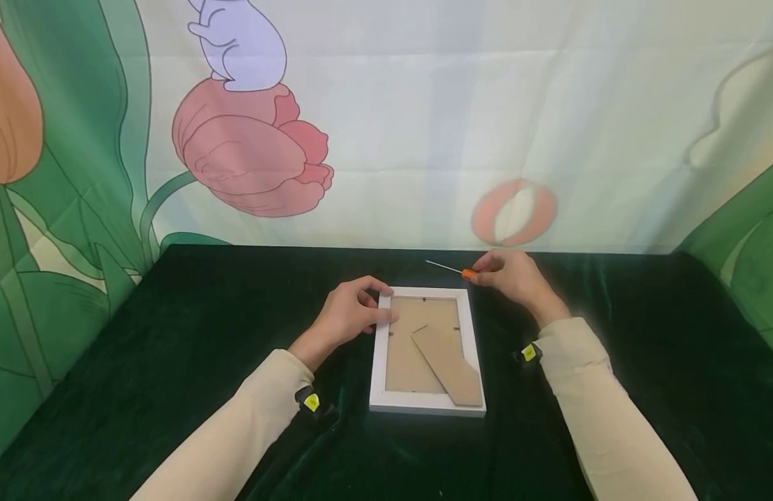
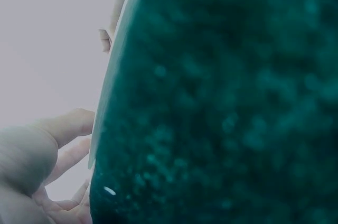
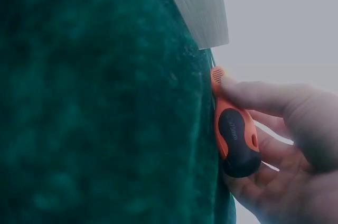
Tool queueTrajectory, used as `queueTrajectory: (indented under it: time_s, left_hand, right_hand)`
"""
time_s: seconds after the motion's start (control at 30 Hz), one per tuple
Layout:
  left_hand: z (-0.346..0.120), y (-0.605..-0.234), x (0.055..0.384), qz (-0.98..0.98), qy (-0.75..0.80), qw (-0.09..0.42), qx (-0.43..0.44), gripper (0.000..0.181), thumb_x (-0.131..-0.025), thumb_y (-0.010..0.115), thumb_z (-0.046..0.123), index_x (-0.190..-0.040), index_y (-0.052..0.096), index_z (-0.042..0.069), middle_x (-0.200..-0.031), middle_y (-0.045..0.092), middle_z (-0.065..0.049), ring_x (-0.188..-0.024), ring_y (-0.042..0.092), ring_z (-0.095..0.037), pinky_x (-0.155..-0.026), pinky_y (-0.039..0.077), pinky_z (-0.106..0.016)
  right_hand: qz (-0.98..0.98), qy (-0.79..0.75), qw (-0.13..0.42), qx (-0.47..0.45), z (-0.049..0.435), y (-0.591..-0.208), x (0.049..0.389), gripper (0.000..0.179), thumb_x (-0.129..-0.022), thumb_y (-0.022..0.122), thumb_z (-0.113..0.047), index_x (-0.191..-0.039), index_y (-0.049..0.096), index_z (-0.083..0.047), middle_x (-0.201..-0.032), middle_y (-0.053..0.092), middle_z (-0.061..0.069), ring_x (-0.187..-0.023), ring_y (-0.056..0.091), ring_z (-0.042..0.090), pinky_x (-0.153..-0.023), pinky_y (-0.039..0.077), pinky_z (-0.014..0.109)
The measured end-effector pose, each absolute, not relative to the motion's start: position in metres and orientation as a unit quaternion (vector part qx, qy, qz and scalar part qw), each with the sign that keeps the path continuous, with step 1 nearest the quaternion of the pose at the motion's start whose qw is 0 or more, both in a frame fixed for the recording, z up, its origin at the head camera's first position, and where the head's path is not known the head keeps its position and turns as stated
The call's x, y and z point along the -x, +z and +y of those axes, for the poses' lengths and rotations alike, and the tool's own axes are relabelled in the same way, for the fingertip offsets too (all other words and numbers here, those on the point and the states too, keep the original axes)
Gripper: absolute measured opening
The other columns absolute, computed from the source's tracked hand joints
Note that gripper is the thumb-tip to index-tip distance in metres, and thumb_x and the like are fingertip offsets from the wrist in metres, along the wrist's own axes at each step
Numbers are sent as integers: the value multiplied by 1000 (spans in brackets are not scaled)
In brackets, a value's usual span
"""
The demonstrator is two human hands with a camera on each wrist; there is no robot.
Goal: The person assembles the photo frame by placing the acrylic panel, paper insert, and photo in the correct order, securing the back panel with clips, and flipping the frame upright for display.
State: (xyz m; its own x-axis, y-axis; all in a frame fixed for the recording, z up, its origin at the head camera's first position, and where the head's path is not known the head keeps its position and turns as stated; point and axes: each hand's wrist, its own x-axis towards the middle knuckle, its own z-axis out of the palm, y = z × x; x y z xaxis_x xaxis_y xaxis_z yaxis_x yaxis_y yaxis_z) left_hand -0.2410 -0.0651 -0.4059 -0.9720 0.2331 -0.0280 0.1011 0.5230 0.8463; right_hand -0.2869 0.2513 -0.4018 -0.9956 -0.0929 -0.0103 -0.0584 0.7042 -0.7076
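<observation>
A white picture frame (image 1: pixel 378 369) lies back side up on the dark green cloth in the head view. Its brown backing board (image 1: pixel 405 369) shows, with a cardboard stand leg (image 1: pixel 451 369) slanting across it to the lower right. My left hand (image 1: pixel 348 309) grips the frame near its upper left corner, thumb over the left edge. Beyond the upper right corner, my right hand (image 1: pixel 514 278) pinches a screwdriver (image 1: pixel 469 274) by its handle, the thin shaft pointing left above the frame's top edge. In the right wrist view, the orange and black handle (image 3: pixel 237 134) lies along the fingers.
Small dark metal tabs (image 1: pixel 456 328) sit around the backing board's edge. The green cloth (image 1: pixel 236 334) covers the table on both sides. Behind it hangs a pale curtain (image 1: pixel 399 139) printed with flowers and a rabbit.
</observation>
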Motion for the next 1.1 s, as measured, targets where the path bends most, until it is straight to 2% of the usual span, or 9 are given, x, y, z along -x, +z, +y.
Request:
queueTrajectory:
  time_s: [0.33,0.53,0.7,0.93,1.1]
  left_hand:
    - [-65,-402,245,866,484,66,-103,42,-91,87,21,-128,71,13,-101,66,-11,-84,71,-26,-76,64,-34]
    - [-66,-400,244,866,489,71,-76,60,-88,90,21,-141,61,12,-106,66,-13,-85,72,-26,-79,64,-37]
    - [-67,-400,242,866,491,79,-59,71,-88,90,22,-147,54,8,-108,67,-14,-85,74,-26,-83,64,-40]
    - [-70,-399,241,868,483,107,-43,64,-88,90,28,-137,59,1,-104,73,-12,-84,78,-23,-93,60,-47]
    - [-74,-396,243,864,486,122,-49,52,-89,89,27,-127,68,-1,-104,75,-11,-85,78,-22,-87,62,-41]
  right_hand:
    - [931,-363,27,38,260,-382,285,33,-103,73,-20,-128,66,0,-128,66,24,-107,63,41,-100,54,56]
    - [938,-343,-5,46,264,-364,277,36,-102,73,-20,-130,64,0,-130,65,24,-112,61,42,-104,53,57]
    - [930,-359,18,78,254,-347,269,41,-102,74,-23,-134,63,1,-128,67,23,-106,65,39,-97,57,53]
    - [906,-394,80,132,232,-335,256,46,-100,78,-25,-135,63,1,-117,71,16,-96,70,34,-87,62,41]
    - [903,-395,96,142,227,-337,247,47,-98,80,-21,-134,62,4,-111,73,16,-91,72,32,-81,64,39]
